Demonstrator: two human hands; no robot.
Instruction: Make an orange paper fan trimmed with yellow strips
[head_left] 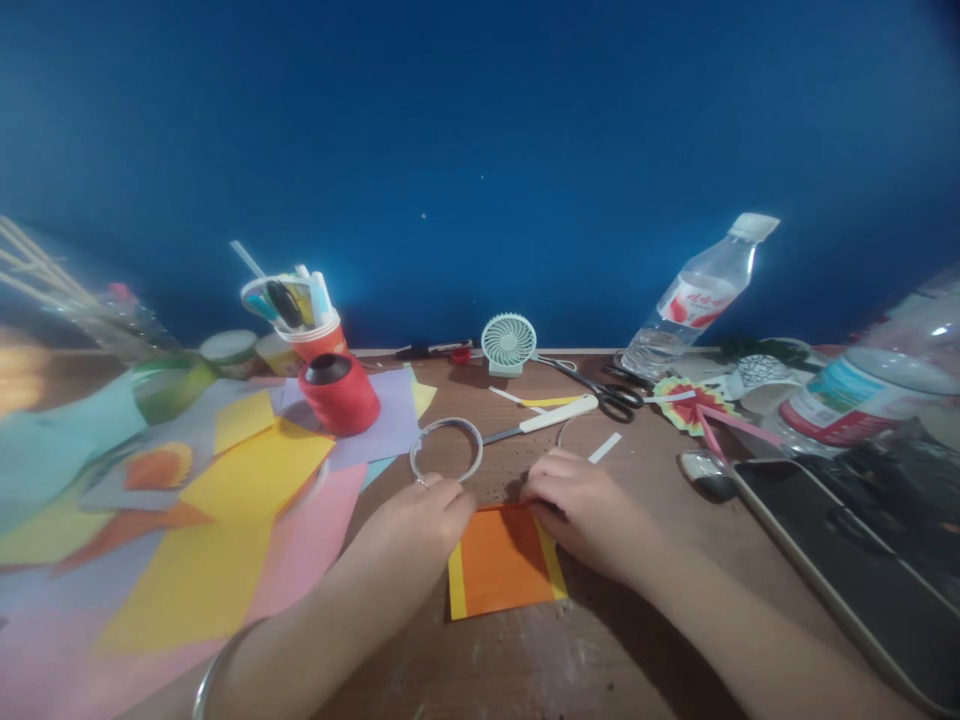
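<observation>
An orange paper square [502,558] lies on a slightly larger yellow sheet [457,590] on the brown table. My left hand [420,520] rests with curled fingers on the paper's upper left corner. My right hand [581,505] presses with bent fingers on its upper right corner and far edge. Both hands are closed down on the paper's far edge. Just beyond my left hand lies a thin metal ring [446,450].
Coloured paper sheets [225,520] cover the left side. A red thread spool [339,393], pen cup [304,315], small fan [508,343], white-handled cutter [559,415], black scissors [607,393], tilted water bottle [697,295], paper rosette [686,405] and dark tablet [847,570] surround the work.
</observation>
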